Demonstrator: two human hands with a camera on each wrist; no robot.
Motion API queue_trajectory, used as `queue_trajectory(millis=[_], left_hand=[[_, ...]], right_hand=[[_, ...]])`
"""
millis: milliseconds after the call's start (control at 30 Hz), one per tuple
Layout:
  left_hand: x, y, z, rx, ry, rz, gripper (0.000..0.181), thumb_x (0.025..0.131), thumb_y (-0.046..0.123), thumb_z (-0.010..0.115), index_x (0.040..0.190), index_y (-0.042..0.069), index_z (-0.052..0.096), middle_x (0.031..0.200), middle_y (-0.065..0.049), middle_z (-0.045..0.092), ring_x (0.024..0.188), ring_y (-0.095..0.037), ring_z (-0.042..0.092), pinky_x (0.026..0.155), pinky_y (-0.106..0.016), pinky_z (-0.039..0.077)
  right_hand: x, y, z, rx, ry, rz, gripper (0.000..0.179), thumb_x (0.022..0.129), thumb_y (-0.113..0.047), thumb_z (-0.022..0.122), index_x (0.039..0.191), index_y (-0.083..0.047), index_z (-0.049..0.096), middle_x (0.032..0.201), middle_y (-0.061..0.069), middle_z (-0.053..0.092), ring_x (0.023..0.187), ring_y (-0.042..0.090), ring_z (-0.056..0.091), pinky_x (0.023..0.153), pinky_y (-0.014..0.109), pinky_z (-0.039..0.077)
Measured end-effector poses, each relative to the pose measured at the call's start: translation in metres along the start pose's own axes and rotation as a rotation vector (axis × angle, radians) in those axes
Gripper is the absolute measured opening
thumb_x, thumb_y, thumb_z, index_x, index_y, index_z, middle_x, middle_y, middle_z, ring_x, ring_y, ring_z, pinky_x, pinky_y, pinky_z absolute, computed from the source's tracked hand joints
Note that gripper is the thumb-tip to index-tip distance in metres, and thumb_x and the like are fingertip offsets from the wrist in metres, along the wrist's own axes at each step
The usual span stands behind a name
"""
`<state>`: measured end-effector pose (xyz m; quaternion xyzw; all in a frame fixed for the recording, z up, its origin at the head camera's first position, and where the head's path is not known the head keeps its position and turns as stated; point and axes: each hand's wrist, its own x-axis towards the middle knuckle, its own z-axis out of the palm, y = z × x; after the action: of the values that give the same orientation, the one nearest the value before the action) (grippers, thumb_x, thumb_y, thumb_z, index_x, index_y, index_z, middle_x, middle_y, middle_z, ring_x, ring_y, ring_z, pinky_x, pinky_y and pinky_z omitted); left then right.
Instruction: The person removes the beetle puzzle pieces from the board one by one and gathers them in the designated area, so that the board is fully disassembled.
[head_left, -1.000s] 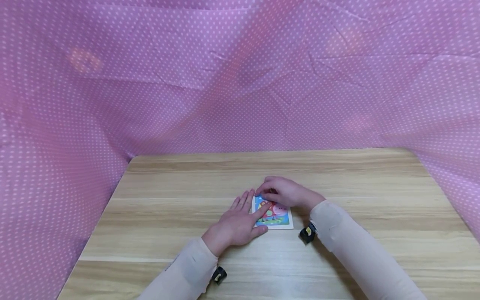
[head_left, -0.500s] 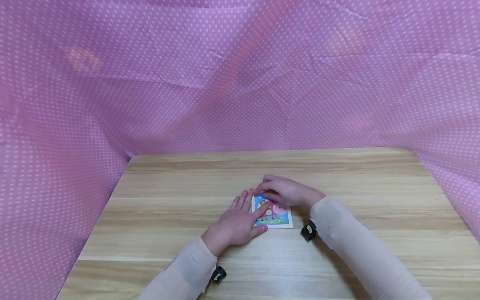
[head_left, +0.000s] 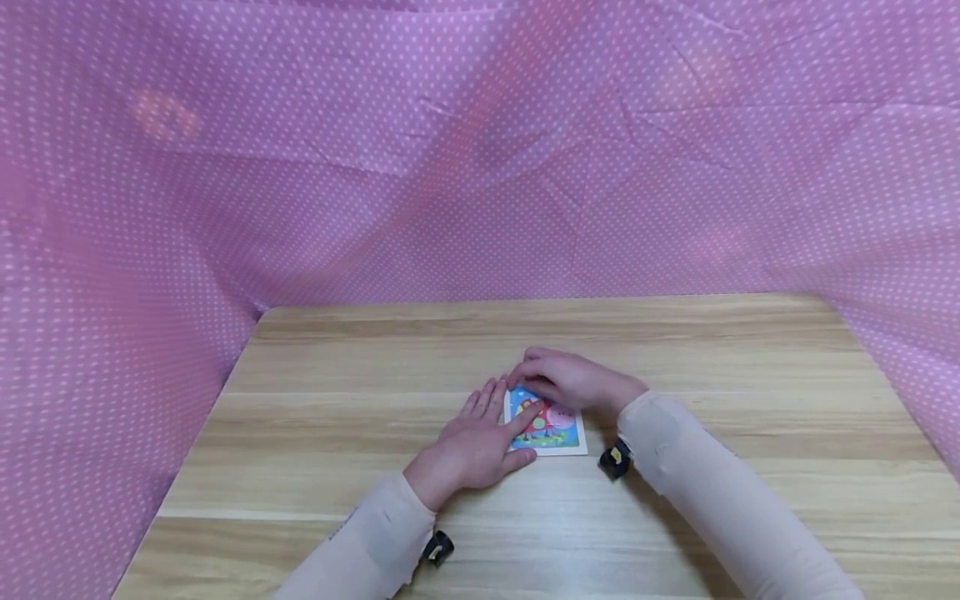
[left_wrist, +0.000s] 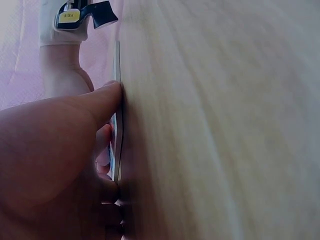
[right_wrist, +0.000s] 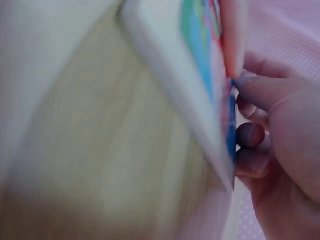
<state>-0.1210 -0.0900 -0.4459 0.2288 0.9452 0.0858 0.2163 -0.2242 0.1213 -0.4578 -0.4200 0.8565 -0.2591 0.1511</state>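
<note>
A small square picture board (head_left: 566, 442) with a white border lies flat on the table, showing a pink cartoon pig in red on blue and green. My left hand (head_left: 472, 450) rests across its left side, fingers spread; the index finger lies over the picture and the thumb touches the near edge. At the far left corner, my right hand (head_left: 572, 379) has its fingers bent down onto the picture. In the right wrist view, the right thumb (right_wrist: 260, 90) meets the blue part close to a left fingertip. Whether something is pinched there is hidden.
The wooden table (head_left: 337, 358) stretches out on all sides of the board. Pink dotted cloth (head_left: 480, 167) hangs behind it and at both sides. A black wrist device (head_left: 615, 460) sits under the right sleeve, another (head_left: 438, 548) under the left.
Both hands and the board stay in nearly the same place. The right fingers shift only very slightly at the board's far left corner.
</note>
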Motion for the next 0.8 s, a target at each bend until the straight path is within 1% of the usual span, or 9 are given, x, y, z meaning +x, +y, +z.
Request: queue_trajectory(millis=[167,267,367,433,667,800], left_hand=[[-0.0006,0.0005,-0.0002,-0.002,0.002,0.004,0.069,0.111,0.060,0.047,0.172,0.038,0.025,0.183,-0.019,-0.001,0.171,-0.036,-0.002,0.139,-0.052,0.009],[-0.0005,0.0005,-0.0003,0.003,0.004,0.007,0.069,0.111,0.060,0.046,0.173,0.038,0.025,0.183,-0.019,-0.002,0.171,-0.036,-0.002,0.139,-0.052,0.010],[-0.0006,0.0010,-0.0003,0.004,0.002,0.006,0.069,0.111,0.060,0.046,0.173,0.037,0.024,0.183,-0.019,-0.001,0.171,-0.036,-0.002,0.139,-0.053,0.010],[-0.0010,0.0013,-0.0002,0.002,0.001,0.003,0.069,0.111,0.060,0.046,0.173,0.037,0.025,0.183,-0.020,-0.001,0.171,-0.036,-0.002,0.139,-0.053,0.010],[-0.0022,0.0018,-0.0001,0.006,0.004,0.006,0.070,0.111,0.060,0.046,0.173,0.037,0.024,0.182,-0.021,0.000,0.171,-0.036,-0.002,0.138,-0.053,0.010],[-0.0030,0.0028,0.0003,0.005,0.006,0.008,0.069,0.111,0.060,0.046,0.173,0.036,0.025,0.183,-0.020,-0.001,0.171,-0.037,-0.002,0.138,-0.053,0.010]], right_hand=[[0.0001,0.0046,-0.0006,-0.032,0.009,-0.084,0.028,0.111,-0.014,0.060,0.134,-0.020,0.075,0.120,-0.005,0.065,0.108,0.008,0.063,0.107,0.038,0.057],[0.0004,0.0045,-0.0017,-0.045,0.006,-0.112,0.027,0.111,-0.012,0.060,0.133,-0.018,0.075,0.120,-0.003,0.065,0.109,0.010,0.064,0.107,0.038,0.057],[0.0005,0.0009,-0.0028,-0.050,-0.010,-0.104,0.027,0.112,-0.012,0.058,0.133,-0.017,0.073,0.123,-0.001,0.065,0.112,0.013,0.064,0.110,0.040,0.056],[0.0004,-0.0016,-0.0033,-0.035,-0.021,-0.087,0.027,0.112,-0.012,0.057,0.133,-0.017,0.072,0.125,0.000,0.065,0.114,0.014,0.063,0.111,0.042,0.055],[-0.0013,-0.0008,-0.0033,0.093,-0.028,-0.002,0.027,0.113,-0.014,0.055,0.133,-0.026,0.070,0.125,-0.006,0.065,0.112,0.011,0.061,0.110,0.041,0.053],[-0.0033,-0.0014,-0.0037,0.139,-0.018,0.017,0.026,0.113,-0.015,0.056,0.131,-0.025,0.071,0.127,-0.006,0.066,0.114,0.012,0.061,0.110,0.042,0.053]])
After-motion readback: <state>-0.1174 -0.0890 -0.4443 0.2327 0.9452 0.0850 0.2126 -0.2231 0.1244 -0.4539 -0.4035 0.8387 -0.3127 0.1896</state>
